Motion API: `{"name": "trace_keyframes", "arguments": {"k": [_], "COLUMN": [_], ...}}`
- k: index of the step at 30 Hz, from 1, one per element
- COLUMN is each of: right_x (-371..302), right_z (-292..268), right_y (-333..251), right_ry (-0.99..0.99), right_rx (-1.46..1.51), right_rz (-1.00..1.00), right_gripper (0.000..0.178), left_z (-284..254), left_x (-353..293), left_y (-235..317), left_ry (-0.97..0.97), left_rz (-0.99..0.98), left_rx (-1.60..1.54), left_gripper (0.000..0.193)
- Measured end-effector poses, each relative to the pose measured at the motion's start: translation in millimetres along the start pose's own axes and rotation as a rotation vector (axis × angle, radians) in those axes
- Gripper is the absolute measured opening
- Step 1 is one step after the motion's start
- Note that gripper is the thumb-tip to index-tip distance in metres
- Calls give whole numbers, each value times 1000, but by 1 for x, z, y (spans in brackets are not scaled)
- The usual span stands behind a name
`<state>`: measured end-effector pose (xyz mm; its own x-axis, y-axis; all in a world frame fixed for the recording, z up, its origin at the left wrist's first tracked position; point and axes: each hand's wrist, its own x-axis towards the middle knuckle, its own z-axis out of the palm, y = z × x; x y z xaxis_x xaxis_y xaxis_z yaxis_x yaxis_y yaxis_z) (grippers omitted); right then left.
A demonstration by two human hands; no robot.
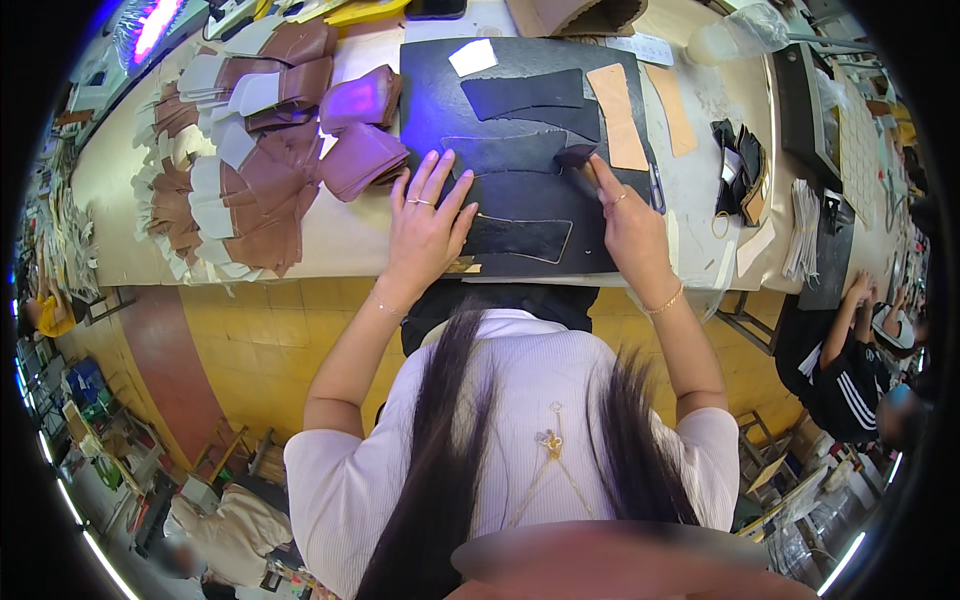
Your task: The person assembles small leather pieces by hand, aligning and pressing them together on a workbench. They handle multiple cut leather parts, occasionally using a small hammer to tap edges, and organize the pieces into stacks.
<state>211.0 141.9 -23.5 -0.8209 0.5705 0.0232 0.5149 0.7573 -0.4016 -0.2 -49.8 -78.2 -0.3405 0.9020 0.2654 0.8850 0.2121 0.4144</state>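
Observation:
A black board [428, 75] lies on the table in front of me. On its left edge rests my left hand [430, 215], fingers stretched out, next to a black leather strip [508, 152] with a pale outline. Between the thumb and fingers of my right hand [632, 222] is a small dark flat piece [576, 155], held over that strip's right end; its exact kind is unclear. A second outlined black strip [535, 240] lies nearer me. Farther off are another black leather piece [525, 95] and a tan piece [618, 115].
Fanned stacks of brown leather pieces [275, 205] cover the table's left side. To the right are another tan piece [671, 108], a black bundle [740, 172], white cords [803, 232] and a plastic bottle [720, 42]. Another person [845, 375] sits at the far right.

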Motion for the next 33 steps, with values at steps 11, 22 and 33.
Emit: {"name": "trace_keyframes", "arguments": {"k": [11,22,33], "right_x": [13,33,36], "right_z": [-1,0,4], "right_y": [2,-10,-30], "right_ry": [176,399,38], "right_rx": [62,172,28], "right_rz": [-2,-140,-74], "right_gripper": [61,55,54], "left_z": [3,3,3], "left_x": [-3,-2,-3], "left_y": [-2,-2,-1], "left_ry": [21,46,45], "left_rz": [-44,-45,-38], "left_rx": [-18,-53,-23], "left_gripper": [40,39,39]}}
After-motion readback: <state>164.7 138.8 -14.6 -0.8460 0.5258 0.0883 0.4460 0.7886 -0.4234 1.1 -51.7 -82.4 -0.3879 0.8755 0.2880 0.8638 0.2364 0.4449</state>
